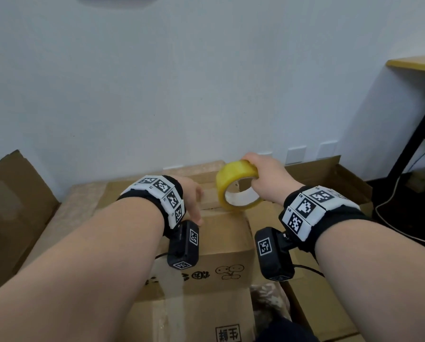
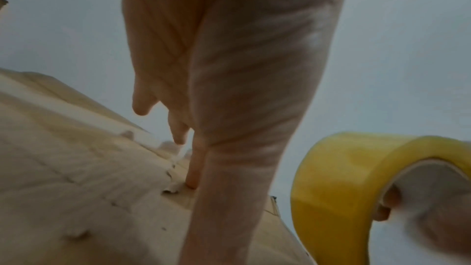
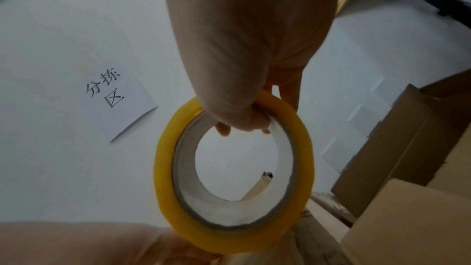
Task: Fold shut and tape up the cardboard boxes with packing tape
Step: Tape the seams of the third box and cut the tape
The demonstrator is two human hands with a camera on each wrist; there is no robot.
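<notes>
- Gripping the tape roll (image 1: 238, 185) through its core, the right hand (image 1: 268, 180) holds it just above the box (image 1: 221, 233).
- Left hand (image 1: 190, 193), fingers (image 2: 193, 168) straight, presses the box top beside the roll.

I see pale blue-white wall (image 1: 206, 82) under soft even light; wood-topped desk (image 1: 416, 61) on black legs at right; handwritten paper sign (image 3: 117, 101) on wall.

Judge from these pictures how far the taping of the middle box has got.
Done: the box has its top flaps folded shut. In hand: the right hand grips the yellow tape roll above it, while the left hand presses straight fingers on the top. Left: the open box behind.
</notes>
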